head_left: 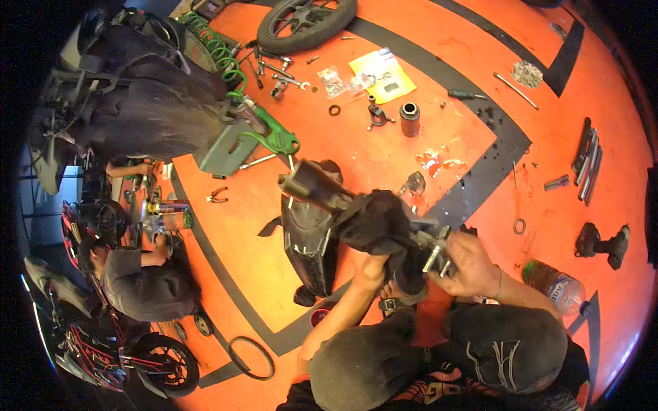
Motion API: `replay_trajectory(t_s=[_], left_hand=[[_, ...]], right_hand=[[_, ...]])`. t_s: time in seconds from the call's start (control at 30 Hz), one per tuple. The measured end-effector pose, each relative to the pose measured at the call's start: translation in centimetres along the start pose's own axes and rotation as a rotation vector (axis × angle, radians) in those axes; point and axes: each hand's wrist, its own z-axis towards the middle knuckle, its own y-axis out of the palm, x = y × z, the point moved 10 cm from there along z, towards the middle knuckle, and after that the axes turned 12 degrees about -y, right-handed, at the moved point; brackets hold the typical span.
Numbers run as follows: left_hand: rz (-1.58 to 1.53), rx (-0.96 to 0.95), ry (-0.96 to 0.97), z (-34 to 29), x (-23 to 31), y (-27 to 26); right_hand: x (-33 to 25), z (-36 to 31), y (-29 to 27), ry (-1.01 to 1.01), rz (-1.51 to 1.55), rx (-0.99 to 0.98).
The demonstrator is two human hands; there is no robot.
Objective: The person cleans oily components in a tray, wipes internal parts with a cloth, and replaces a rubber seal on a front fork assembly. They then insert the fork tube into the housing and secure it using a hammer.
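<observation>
Low in front of my knees, my left hand (372, 271) is closed on a black cloth (377, 222). The cloth is wrapped around a dark metal cylinder (312, 185), whose wide end points up and left. Just right of it, my right hand (468, 264) grips a silver metal tool (434, 253) with short bars, at the cylinder's other end. Motion smears the tool, so its exact kind does not show. Beneath the cylinder lies a dark motorcycle body panel (308, 246) on the orange floor.
A motorcycle with a green coil spring (212, 44) stands at upper left, near a wheel (305, 24). Loose tools (274, 72), a black cylinder (409, 120) and a yellow packet (384, 75) lie ahead. A bottle (555, 288) lies at right. Another person (144, 281) crouches left.
</observation>
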Motion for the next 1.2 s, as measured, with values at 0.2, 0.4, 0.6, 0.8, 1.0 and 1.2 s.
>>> replay_trajectory(t_s=[0.2,0.4,0.6,0.8,1.0,1.2], left_hand=[[-0.446,0.034,-0.065,1.0,2.4,-4.6],[-0.344,0.308,-0.09,1.5,0.9,-7.4],[-0.18,0.5,-0.127,1.2,-2.2,-9.3],[-0.419,0.173,-0.12,3.0,-2.9,-5.2],[-0.803,-0.181,-0.265,2.5,-6.2,-1.8],[-0.105,0.013,0.085,2.3,-1.5,1.0]], right_hand=[[1.5,-3.7,6.3,0.268,0.8,-0.343],[2.1,-4.4,6.7,0.429,1.004,-0.173],[3.0,-4.4,6.4,0.412,0.745,-0.089],[5.3,-7.5,6.5,0.374,0.834,0.052],[5.7,-8.2,8.2,0.399,0.954,0.04],[6.2,-7.2,6.8,0.447,0.992,0.145]])
